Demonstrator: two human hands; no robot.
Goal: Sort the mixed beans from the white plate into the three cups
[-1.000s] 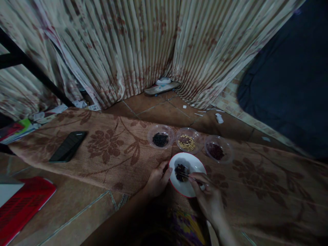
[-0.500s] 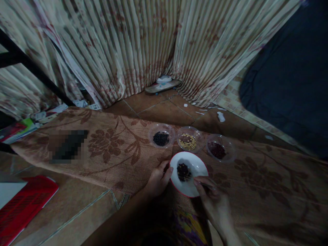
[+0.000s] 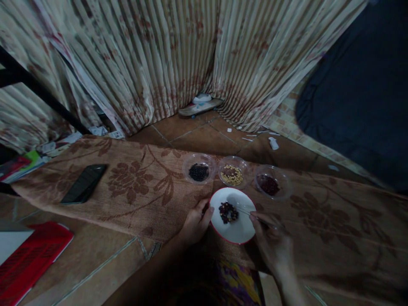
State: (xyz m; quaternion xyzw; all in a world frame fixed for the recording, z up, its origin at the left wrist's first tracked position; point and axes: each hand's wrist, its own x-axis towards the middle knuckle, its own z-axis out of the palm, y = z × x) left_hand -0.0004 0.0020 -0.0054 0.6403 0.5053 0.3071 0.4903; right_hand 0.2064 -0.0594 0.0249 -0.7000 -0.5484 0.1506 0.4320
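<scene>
A white bowl (image 3: pixel 234 233) with a red rim holds a small heap of mixed dark and pale beans (image 3: pixel 228 212). My left hand (image 3: pixel 198 221) grips its left edge, thumb over the rim. In my right hand (image 3: pixel 270 238) is a pair of thin metal tweezers (image 3: pixel 245 210), pinched between the fingers, with the tips beside the heap. Just beyond the bowl, three clear plastic bowls stand in a row: one with black beans (image 3: pixel 198 172), one with yellow beans (image 3: pixel 231 175) and one with dark red beans (image 3: pixel 268 185).
A brown flowered cloth (image 3: pixel 153 212) covers the long low table. On its left part lies a phone (image 3: pixel 84 183). A red and white box (image 3: pixel 41 250) is on the floor at lower left. Behind are striped curtains (image 3: pixel 153 63), a skateboard (image 3: pixel 200 108) and scraps on the tiles.
My right hand has shifted slightly right, and the tweezers have moved from the heap's lower right to its upper right. The beans are spread a little wider. My left hand stays on the bowl.
</scene>
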